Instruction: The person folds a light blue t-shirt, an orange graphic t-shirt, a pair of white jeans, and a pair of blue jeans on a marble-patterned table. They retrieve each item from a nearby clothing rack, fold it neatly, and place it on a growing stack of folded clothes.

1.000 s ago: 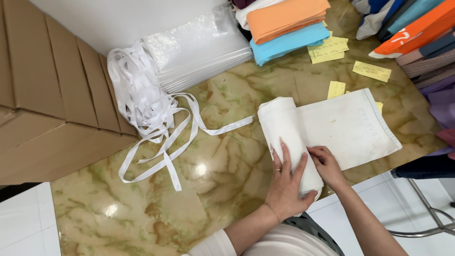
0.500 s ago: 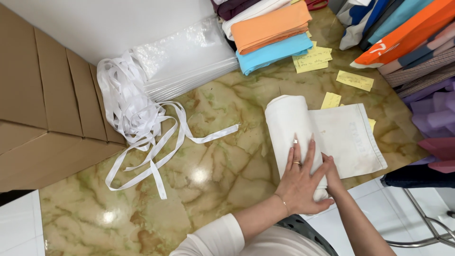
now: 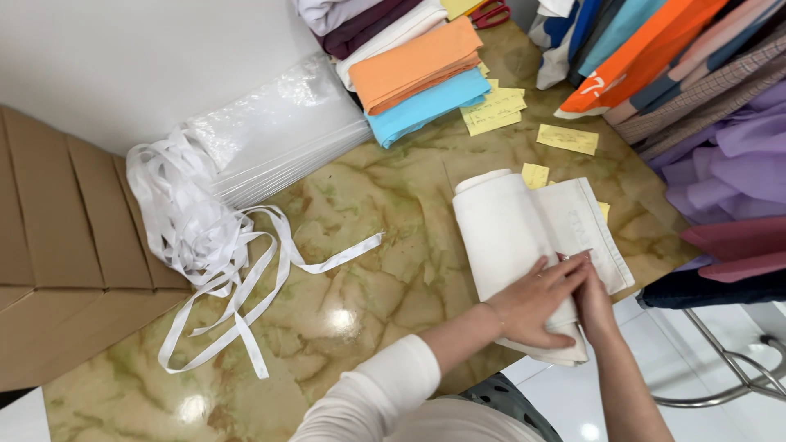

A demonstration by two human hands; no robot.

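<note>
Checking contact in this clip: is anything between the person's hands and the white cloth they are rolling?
Nothing visible. The left hand lies flat on the rolled white cloth, and the right hand presses directly on it beside the left. The marble table nearby is bare.

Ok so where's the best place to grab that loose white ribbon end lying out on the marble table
Take the white ribbon near its free end, pinching the flat band across its width from above. That end lies alone on the marble table, stretched to the right of the tangled ribbon pile, so nothing crowds it. It is thin and flat, so a fingertip pinch probably suits it better than a whole-hand grip.
</note>
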